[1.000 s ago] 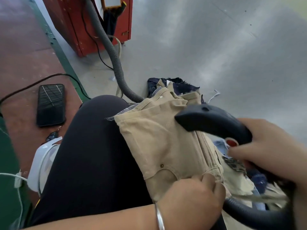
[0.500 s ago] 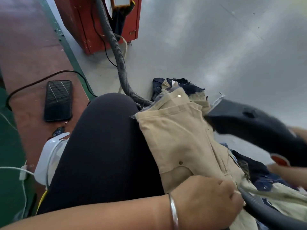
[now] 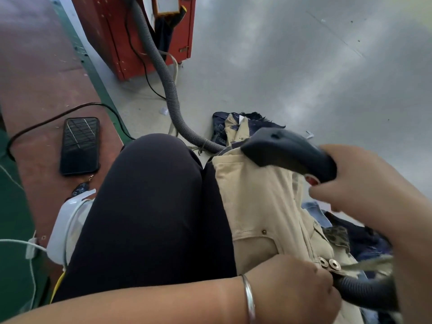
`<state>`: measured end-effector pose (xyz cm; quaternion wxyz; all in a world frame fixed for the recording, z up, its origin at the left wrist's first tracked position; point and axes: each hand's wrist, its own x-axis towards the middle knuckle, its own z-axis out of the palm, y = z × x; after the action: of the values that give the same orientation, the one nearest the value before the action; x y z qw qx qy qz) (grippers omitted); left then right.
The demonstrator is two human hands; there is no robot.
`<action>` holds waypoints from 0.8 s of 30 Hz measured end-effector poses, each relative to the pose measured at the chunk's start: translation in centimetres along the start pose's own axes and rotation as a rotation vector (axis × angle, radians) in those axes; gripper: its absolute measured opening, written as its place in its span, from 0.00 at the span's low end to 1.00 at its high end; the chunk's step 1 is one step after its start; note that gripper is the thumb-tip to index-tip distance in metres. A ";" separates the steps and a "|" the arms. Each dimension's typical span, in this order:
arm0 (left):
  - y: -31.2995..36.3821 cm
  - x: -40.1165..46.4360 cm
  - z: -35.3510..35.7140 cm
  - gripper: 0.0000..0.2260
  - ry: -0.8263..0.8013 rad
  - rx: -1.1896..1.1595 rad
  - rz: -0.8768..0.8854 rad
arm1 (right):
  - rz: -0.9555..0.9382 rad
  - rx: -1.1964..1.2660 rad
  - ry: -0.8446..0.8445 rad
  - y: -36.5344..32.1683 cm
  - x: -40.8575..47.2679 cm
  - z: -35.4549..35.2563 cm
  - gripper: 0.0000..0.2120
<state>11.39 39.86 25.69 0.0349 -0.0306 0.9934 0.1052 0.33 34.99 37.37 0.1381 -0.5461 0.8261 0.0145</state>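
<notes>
The left hand has its grip closed on the waistband of the beige trousers, fingers curled into the cloth just beside two metal buttons. A thin metal bangle sits on that wrist. The right hand wraps its grip round the rear of a black nozzle, fingers bent about the handle. The nozzle's flat mouth lies at the far edge of the trousers; whether it touches the cloth I cannot tell. A black hose runs at the near right corner of the trousers, right against the left hand.

The trousers lie draped over the right side of the person's leg, which is clad in black, with the waistband nearest the body. Beyond the trousers, a heap of dark clothes rests on the grey floor. More dark and patterned cloth lies to the right of the trousers, under the right hand. A ribbed grey hose comes from a red machine far beyond the trousers and ends by their far edge. Well to the left of the trousers, past the leg, a phone lies face up with a black cable near it.
</notes>
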 end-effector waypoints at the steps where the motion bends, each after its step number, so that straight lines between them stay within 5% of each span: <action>1: -0.3 -2.0 -0.2 0.06 -0.025 -0.084 -0.042 | 0.007 0.015 0.036 -0.1 1.2 -0.2 0.08; 6: 0.6 -1.8 -1.7 0.08 -0.034 -0.037 -0.049 | 0.176 0.163 0.162 2.9 3.9 -1.3 0.08; 9: -1.3 -2.6 -2.2 0.06 0.185 -0.074 -0.083 | 0.181 0.246 0.183 6.1 2.2 -1.6 0.16; 14: -2.4 -2.1 -2.0 0.07 0.281 -0.071 -0.127 | 0.085 0.163 0.150 12.3 -0.7 0.2 0.24; 19: 0.0 -1.7 -0.2 0.12 0.268 -0.018 -0.055 | -0.003 0.111 0.075 8.6 -4.0 2.1 0.18; 24: -0.1 -1.3 0.3 0.13 0.254 -0.133 -0.108 | -0.030 -0.251 -0.099 0.9 -4.2 -0.4 0.15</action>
<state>12.66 39.93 25.48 -0.0875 -0.0991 0.9776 0.1640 0.97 39.02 38.64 0.1095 -0.5699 0.8018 0.1423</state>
